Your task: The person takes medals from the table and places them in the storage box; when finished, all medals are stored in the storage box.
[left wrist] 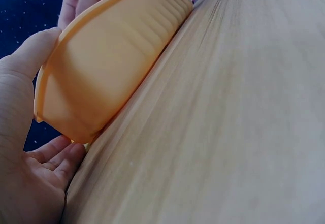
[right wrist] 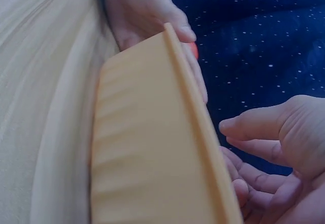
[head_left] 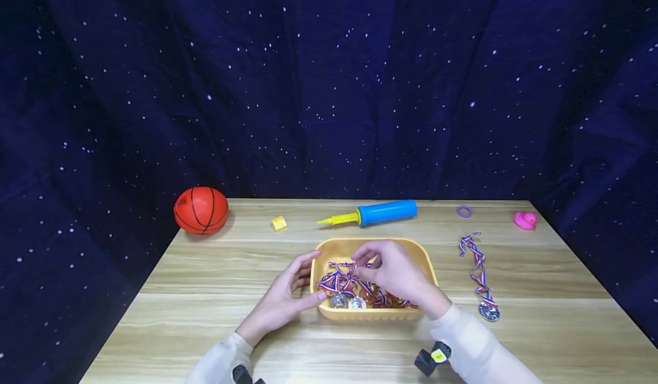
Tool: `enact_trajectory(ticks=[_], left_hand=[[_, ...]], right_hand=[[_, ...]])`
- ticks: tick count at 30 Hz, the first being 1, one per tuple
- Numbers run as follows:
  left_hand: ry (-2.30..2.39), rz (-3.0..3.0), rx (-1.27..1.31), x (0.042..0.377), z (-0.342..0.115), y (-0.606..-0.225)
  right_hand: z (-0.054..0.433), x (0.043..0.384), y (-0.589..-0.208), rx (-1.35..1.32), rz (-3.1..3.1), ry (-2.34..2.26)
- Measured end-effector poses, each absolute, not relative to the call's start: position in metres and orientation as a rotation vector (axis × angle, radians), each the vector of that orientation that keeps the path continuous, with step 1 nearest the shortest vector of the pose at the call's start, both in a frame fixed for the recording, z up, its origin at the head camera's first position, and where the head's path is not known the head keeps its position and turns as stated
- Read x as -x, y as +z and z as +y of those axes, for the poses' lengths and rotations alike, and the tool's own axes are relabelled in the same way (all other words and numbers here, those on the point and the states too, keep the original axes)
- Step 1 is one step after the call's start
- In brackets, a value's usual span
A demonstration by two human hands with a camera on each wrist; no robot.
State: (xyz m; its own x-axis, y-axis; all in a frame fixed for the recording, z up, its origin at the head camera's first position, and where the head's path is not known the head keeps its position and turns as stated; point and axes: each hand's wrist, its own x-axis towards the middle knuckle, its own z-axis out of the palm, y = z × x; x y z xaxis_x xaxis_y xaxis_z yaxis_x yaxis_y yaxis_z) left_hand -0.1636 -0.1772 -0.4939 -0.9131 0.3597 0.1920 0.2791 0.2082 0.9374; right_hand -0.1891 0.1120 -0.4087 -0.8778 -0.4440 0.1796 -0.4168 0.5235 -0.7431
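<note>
A yellow plastic basket [head_left: 375,314] stands on the table. It contains several medals [head_left: 339,300] on red, white and blue ribbons [head_left: 331,283]. My left hand [head_left: 285,292] holds the basket's left end, its thumb on the near rim and its fingers along the side; the left wrist view shows the thumb [left wrist: 38,51] on the rim. Over the basket, my right hand [head_left: 398,270] reaches down with bent fingers, thumb and index finger apart, fingertips right at the ribbons. In the right wrist view the near wall hides part of that hand and the medals.
To the right of the basket lies a silver medal [head_left: 489,312] with its ribbon stretched out. Along the back are a red basketball [head_left: 201,211], a small yellow block [head_left: 279,223], a blue and yellow hand pump [head_left: 385,212], a purple ring [head_left: 465,212] and a pink rubber duck [head_left: 525,220].
</note>
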Motion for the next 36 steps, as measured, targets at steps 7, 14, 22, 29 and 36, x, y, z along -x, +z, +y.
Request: enact_trajectory(ticks=[7,14,22,29,36], left_hand=[[1.832,2.391,-0.627,0.164,-0.176,-0.495],[1.839,2.384,-0.638,0.164,-0.177,-0.496],[1.829,2.399,-0.615,0.163,-0.177,-0.495],[1.837,2.383,-0.623,0.163,-0.178,-0.495],[1.841,2.379,-0.638,0.164,-0.177,-0.494]], right_hand=[[0.126,0.186,-0.396,0.740,2.738,-1.476],[0.149,0.182,-0.384,0.686,2.692,-1.669],[0.185,0.179,-0.391,0.738,2.688,-1.825],[0.223,0.174,-0.393,0.808,2.690,-1.989],[0.258,0.162,-0.398,0.681,2.688,-2.127]])
